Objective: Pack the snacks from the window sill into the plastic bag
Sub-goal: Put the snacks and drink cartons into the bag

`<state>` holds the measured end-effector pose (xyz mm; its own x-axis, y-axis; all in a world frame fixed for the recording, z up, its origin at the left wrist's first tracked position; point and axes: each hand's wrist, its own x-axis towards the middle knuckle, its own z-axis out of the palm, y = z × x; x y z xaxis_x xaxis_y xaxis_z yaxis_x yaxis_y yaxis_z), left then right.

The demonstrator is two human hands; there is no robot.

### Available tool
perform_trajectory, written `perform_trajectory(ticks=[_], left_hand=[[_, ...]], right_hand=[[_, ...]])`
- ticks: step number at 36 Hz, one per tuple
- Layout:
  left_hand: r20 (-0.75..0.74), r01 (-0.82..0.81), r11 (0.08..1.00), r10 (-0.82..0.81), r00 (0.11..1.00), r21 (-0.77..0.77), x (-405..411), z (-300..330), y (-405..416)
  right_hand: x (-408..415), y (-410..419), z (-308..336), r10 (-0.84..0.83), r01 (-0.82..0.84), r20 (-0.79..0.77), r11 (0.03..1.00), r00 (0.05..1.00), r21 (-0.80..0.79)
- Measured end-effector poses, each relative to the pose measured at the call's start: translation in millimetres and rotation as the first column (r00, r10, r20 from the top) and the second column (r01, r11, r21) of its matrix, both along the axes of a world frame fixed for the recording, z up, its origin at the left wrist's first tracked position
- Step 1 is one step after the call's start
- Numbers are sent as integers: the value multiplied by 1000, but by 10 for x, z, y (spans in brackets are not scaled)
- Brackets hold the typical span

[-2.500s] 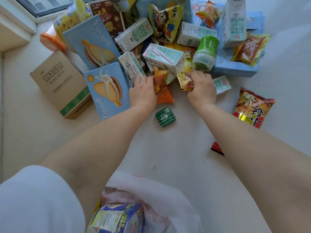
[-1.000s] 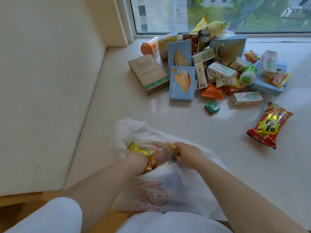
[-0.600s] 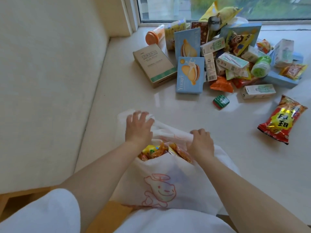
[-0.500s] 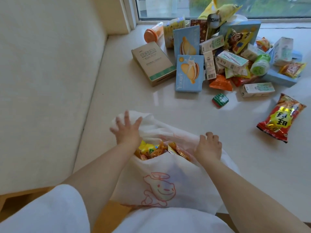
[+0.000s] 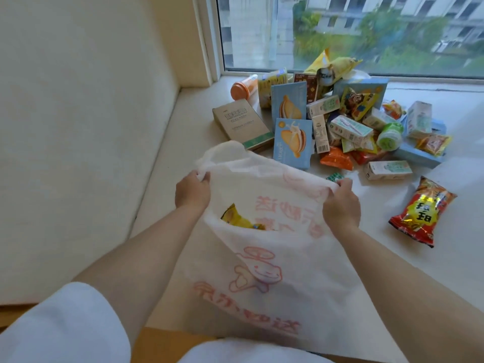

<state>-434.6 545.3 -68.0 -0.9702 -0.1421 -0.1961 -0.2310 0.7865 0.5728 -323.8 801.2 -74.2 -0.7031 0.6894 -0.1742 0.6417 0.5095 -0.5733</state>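
At the near edge of the sill, our left hand and right hand now pinch the white plastic bag rim, lifted open since releasing snacks, ready for more.

White thin plastic bag with pink cartoon print: near centre, mouth held open, yellow packet inside. Heap of boxes, cartons and foil snack packets: far right on pale window sill.
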Motion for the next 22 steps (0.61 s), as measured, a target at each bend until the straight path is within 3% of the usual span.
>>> perform_trajectory(ticks=[4,9,11,13,16,19,22], left_hand=[[-244,-24,996,44,969,85,27,244,11],[-376,31,998,-11,927,47,171,248,-124],[-282,34,998,-48,958,-57,187,213,-162],[-65,79,975,-95,993,-210,191,160,-182],[202,174,940,-117,972,-293,213,81,-194],[244,193,932,-120,962,-307,251,17,-181],[204,186,922,-121,971,-338,289,-34,-168]], right_hand=[[-53,32,254,-57,68,-186,996,981,52],[-13,67,292,-42,68,-214,991,976,114],[-19,64,247,-9,25,-143,994,990,109],[3,57,167,60,-60,5,979,998,193],[108,24,33,268,-316,172,860,948,400],[184,-24,-186,459,-509,235,676,857,533],[281,-143,-325,524,-643,375,584,765,495]])
